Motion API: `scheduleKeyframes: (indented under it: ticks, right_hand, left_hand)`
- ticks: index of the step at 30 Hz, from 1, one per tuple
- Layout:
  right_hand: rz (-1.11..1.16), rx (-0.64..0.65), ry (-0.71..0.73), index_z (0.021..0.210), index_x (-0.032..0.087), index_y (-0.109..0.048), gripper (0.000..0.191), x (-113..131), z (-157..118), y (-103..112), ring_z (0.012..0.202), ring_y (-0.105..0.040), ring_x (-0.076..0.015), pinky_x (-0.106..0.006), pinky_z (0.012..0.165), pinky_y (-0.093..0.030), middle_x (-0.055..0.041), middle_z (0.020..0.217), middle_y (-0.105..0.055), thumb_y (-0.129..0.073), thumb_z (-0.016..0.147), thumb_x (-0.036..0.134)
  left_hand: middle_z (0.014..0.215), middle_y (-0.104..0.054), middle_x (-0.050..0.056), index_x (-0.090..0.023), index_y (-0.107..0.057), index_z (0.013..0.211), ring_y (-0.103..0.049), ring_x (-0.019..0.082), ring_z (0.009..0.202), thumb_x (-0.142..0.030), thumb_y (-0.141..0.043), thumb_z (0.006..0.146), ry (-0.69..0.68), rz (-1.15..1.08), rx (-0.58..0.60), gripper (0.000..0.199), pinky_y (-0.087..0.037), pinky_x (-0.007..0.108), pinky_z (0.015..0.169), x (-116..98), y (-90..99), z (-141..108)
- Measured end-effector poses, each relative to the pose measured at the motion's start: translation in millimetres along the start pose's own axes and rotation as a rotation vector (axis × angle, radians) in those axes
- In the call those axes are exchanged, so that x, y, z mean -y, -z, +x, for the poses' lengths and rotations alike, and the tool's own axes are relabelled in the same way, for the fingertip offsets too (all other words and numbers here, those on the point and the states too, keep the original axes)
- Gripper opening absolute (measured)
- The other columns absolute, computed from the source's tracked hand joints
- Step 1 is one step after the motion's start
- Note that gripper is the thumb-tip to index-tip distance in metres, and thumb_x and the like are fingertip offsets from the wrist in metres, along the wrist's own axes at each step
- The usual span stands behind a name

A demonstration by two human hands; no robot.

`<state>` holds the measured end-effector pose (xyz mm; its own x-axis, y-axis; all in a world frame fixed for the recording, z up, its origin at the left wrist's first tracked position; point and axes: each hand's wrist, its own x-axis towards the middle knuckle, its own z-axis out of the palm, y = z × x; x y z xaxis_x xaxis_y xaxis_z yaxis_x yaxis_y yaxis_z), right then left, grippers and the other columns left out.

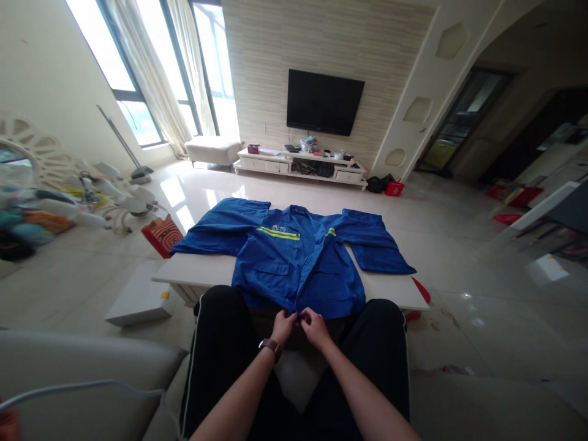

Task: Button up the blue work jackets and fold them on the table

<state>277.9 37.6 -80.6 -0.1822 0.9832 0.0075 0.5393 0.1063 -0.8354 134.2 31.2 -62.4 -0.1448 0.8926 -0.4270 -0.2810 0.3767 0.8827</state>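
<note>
A blue work jacket (271, 269) with yellow-green reflective stripes lies spread on a low white table (193, 269), its sleeves out to both sides and its collar away from me. The jacket's lower front edge hangs at the near side of the table, between my knees. My left hand (283, 326), with a brown-strapped watch on the wrist, pinches the hem at the middle of the front. Close beside it, my right hand (314, 327) grips the same hem with bent fingers. Fingertips hide the exact bit of cloth between them.
A white box (140, 297) and a red patterned bag (160, 237) stand left of the table. Beyond the floor is a low TV cabinet (275, 164) under a wall television (325, 102). A grey sofa (82, 367) lies at the lower left, crossed by a white cable (92, 384).
</note>
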Motion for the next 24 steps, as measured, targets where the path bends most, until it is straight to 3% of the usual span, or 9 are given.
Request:
scheduleKeyframes:
  ticks: [9, 24]
  right_hand:
    - [-0.001, -0.007, -0.002, 0.09, 0.021, -0.067, 0.018, 1, 0, 0, 0.068, -0.059, -0.0168, -0.026, 0.067, -0.04, 0.0009, 0.07, -0.064, -0.054, 0.079, 0.023]
    - [0.037, 0.018, -0.008, 0.087, 0.021, -0.067, 0.014, 6, 0, 1, 0.066, -0.06, -0.0168, -0.026, 0.065, -0.042, 0.0005, 0.069, -0.065, -0.059, 0.083, 0.031]
  left_hand:
    - [0.067, -0.069, 0.004, -0.012, -0.066, 0.077, -0.062, 0.013, 0.051, -0.019, -0.08, 0.073, -0.015, 0.024, -0.003, 0.016, -0.047, 0.021, 0.05, 3, 0.7, 4]
    - [0.064, -0.066, 0.002, -0.013, -0.064, 0.072, -0.062, 0.014, 0.059, -0.018, -0.079, 0.073, -0.039, 0.096, -0.062, 0.016, -0.048, 0.021, 0.055, 14, 1.3, 13]
